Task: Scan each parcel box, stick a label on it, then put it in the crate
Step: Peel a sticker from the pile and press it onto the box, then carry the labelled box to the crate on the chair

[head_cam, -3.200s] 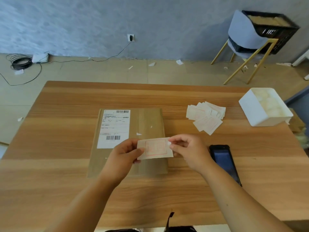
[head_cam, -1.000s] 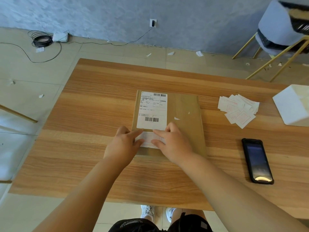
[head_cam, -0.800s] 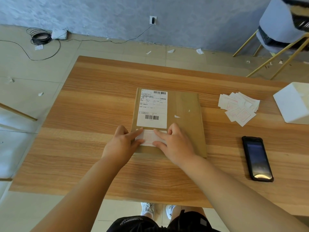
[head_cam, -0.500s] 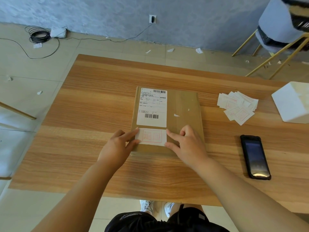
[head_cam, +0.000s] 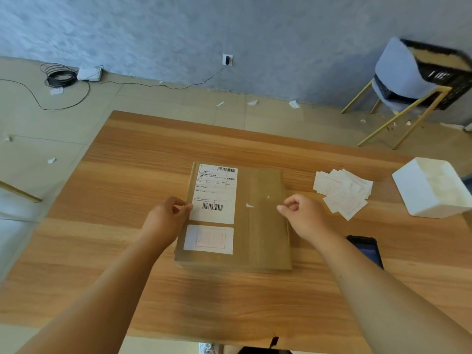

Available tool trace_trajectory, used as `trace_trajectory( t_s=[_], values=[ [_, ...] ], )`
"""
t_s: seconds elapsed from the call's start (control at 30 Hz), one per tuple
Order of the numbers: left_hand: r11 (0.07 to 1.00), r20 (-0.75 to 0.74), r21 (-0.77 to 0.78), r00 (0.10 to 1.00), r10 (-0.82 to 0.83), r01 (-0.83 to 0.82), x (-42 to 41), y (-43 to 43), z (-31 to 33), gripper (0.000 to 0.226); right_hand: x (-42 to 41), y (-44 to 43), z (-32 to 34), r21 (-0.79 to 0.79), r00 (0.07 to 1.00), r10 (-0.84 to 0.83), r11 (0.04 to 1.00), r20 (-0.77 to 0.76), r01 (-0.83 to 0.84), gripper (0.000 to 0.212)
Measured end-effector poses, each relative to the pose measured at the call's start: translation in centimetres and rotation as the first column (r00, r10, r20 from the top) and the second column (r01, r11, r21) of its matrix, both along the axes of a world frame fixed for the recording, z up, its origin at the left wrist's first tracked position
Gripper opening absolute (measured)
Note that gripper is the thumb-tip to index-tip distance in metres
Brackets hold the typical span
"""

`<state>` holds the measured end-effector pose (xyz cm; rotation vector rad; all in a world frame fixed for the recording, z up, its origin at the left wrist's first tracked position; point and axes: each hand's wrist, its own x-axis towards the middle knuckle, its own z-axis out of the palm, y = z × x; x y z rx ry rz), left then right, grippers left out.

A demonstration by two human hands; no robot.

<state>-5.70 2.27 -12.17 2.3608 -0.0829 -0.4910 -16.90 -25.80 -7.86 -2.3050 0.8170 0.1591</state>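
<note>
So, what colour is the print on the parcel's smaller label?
Red, on the small white label; head view.

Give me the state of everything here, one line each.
parcel box, closed, flat on table.
red-printed label, stuck flat on the box.
left hand, grips box's left edge.
right hand, fingers curled at box's right edge; grip unclear.
spare labels, loose pile.
phone, face up, partly hidden.
crate, on chair.

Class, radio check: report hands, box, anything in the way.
Left hand and right hand at box edges, grip unclear. Label stuck on. Phone right of box, apart.
</note>
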Motion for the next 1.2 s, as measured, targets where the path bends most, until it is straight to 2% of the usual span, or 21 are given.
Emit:
trace_trajectory(
  t_s=[0.13,0.27,0.4,0.53,0.7,0.87,1.03,1.2],
  values=[
    [0.997,-0.091,-0.019,0.993,0.069,-0.071,1.7,-2.3,0.0,0.052,2.9,-2.0,-0.4,0.023,0.994,-0.035,0.999,-0.101,0.037,0.055],
    [0.992,-0.156,-0.012,0.980,0.121,-0.124,3.0,-3.7,0.3,0.057,5.7,-3.1,-1.5,0.151,0.976,-0.017,0.987,-0.217,0.050,0.076],
    [0.982,-0.214,-0.096,0.967,0.140,-0.164,3.1,-4.1,0.2,0.041,7.1,-3.6,-2.7,0.271,0.972,0.040,0.962,-0.230,0.025,0.060],
    [0.957,-0.237,-0.196,0.957,0.166,-0.214,2.1,-3.7,0.3,0.023,7.3,-3.6,-3.3,0.326,0.980,0.042,0.945,-0.197,0.025,0.046],
    [0.919,-0.203,-0.273,0.951,0.233,-0.283,0.3,-2.2,1.1,0.023,7.2,-2.9,-2.5,0.389,0.999,0.031,0.921,-0.040,-0.013,0.030],
    [0.833,-0.126,-0.400,0.923,0.364,-0.383,-1.6,1.1,3.6,0.033,7.7,0.0,0.5,0.368,0.977,0.053,0.921,0.206,-0.128,0.005],
    [0.749,0.011,-0.526,0.878,0.479,-0.403,-4.0,7.4,7.1,0.038,8.4,6.8,4.7,0.389,0.897,0.093,0.878,0.432,-0.278,0.024],
    [0.686,0.102,-0.594,0.807,0.582,-0.419,-7.6,18.0,10.4,0.049,7.6,17.6,8.4,0.352,0.805,0.204,0.820,0.557,-0.451,0.034]
  ],
)
